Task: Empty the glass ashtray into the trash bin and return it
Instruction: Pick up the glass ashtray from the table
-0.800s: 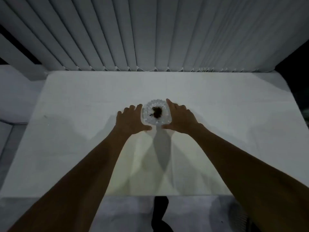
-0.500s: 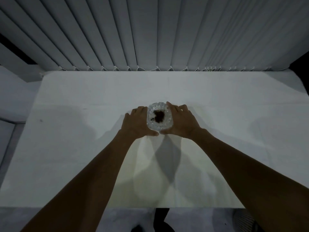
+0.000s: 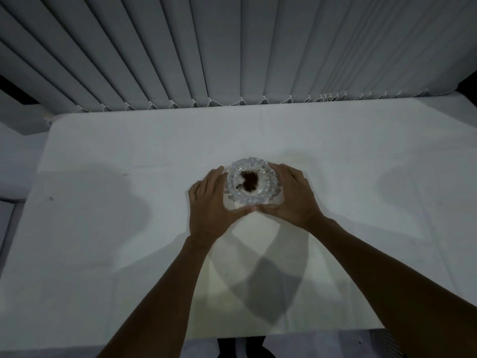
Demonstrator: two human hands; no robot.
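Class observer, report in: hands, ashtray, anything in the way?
Left hand and right hand cupped around glass ashtray on white table. Dark ash inside, not emptied. Trash bin not in view. Nothing blocking.

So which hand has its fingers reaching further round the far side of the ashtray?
The right hand: its fingers curl over the far rim of the glass ashtray, while the left hand stays along the near left side.

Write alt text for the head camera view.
Two bare hands, left and right, cup a clear cut-glass ashtray holding dark ash, thumbs meeting at its near side. It is at the middle of a white table, with grey vertical blinds behind.
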